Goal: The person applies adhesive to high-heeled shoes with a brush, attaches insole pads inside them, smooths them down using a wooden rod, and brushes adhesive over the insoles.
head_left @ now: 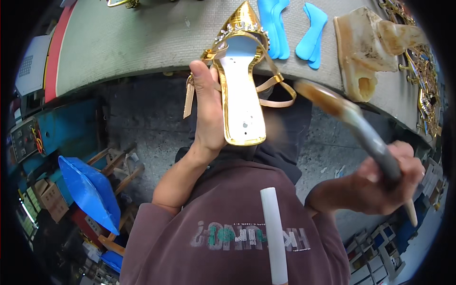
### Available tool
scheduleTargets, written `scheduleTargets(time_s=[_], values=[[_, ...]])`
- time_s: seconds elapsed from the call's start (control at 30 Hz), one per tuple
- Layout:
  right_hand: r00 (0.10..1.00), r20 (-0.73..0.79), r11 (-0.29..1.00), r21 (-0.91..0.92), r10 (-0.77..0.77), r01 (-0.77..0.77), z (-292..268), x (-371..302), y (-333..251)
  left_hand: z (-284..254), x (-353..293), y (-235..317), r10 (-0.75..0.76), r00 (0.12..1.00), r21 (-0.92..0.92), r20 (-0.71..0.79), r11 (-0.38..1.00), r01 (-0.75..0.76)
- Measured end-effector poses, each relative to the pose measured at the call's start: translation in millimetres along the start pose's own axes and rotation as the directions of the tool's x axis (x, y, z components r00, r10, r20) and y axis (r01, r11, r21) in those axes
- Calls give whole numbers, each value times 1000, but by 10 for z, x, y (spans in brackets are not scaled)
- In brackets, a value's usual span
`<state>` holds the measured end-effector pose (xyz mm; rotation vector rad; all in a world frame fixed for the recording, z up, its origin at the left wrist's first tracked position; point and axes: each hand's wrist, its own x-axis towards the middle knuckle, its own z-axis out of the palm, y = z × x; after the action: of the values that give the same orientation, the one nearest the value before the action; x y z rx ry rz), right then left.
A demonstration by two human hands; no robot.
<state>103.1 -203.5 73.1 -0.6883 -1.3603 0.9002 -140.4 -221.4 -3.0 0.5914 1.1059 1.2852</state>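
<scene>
My left hand (209, 116) grips a gold slingback shoe (262, 121) by its left side, thumb up. The shoe's pointed toe faces away, its vamp edge is trimmed with clear stones, and thin straps hang loose at both sides. Its white inner sole is turned up, with dark specks near the heel. My right hand (392, 178), out to the right, is closed round a thick, stained brush (363, 128). The brush's brown end points up and left toward the shoe, apart from it. Motion slightly blurs the brush and the right hand.
Blue insole pads (312, 35) lie on the grey-green workbench (133, 38) beyond the shoe. A glue-crusted, yellowish container (363, 42) and gold shoe parts (427, 85) sit at right. A blue plastic bin (90, 190) stands lower left. A white stick (274, 232) juts up from the lower edge.
</scene>
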Motion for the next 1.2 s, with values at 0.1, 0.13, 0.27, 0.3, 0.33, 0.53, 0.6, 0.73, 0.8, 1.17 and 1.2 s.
scheduleTargets(time_s=[0.1,0.13,0.27,0.3,0.33,0.53,0.6,0.73,0.8,1.17,1.2], values=[[988,156,969,-245,-6,44,819,-96,346,91,28,42,32,974,-173,-225,982,-72],[990,141,949,-311,-15,59,949,-66,517,87,41,40,49,987,-189,-156,979,-78],[993,57,881,-459,-100,115,1216,22,1274,-135,53,-31,15,999,-216,50,976,-4],[992,41,890,-438,-118,124,1239,25,1329,-174,39,-5,-26,994,-243,103,969,50],[999,-12,927,-374,-32,25,1350,30,1199,-48,20,55,-72,996,-372,-50,927,49],[953,-76,910,-286,292,-302,1281,131,1133,-264,19,23,-77,996,-262,55,961,88],[936,-88,902,-252,340,-351,1301,168,1075,-289,19,21,-79,996,-249,52,964,89],[910,-123,896,-162,397,-413,1332,211,958,-304,22,19,-69,996,-284,55,955,82],[922,-111,909,-162,371,-385,1318,208,947,-330,30,71,-113,993,-197,32,973,117],[944,-61,911,-249,323,-328,1125,99,730,-349,121,122,8,998,12,69,1000,-9],[945,-57,922,-206,322,-327,1112,88,707,-345,130,138,15,998,-8,61,1000,-15]])
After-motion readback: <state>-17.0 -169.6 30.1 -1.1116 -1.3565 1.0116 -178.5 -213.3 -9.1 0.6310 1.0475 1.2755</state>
